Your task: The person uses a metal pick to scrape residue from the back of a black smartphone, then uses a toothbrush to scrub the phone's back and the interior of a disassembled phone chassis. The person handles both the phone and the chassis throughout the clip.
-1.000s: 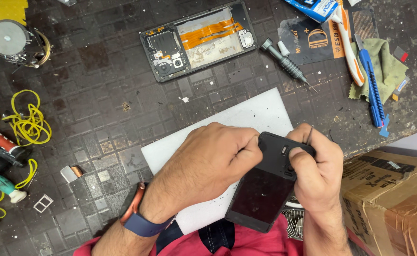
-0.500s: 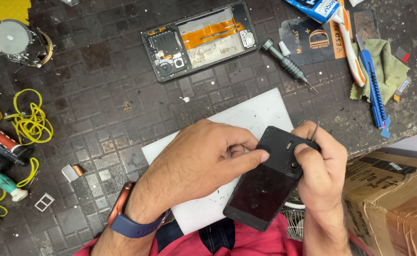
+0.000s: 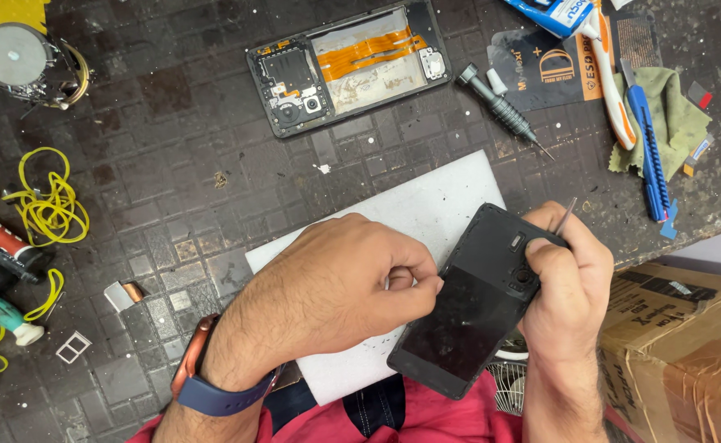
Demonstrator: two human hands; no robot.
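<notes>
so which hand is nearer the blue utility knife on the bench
Right. The right hand sits just below and left of the blue utility knife, gripping the black phone cover's camera end. The left hand holds the cover's opposite side, farther left.

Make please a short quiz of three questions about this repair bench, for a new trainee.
1. True or false: the left hand holds the black back cover at its edge.
2. What does the right hand hold? A) thin metal tool B) blue utility knife C) screwdriver
3. What lies under the cover, on the dark bench?

Key:
1. True
2. A
3. A white sheet
</notes>
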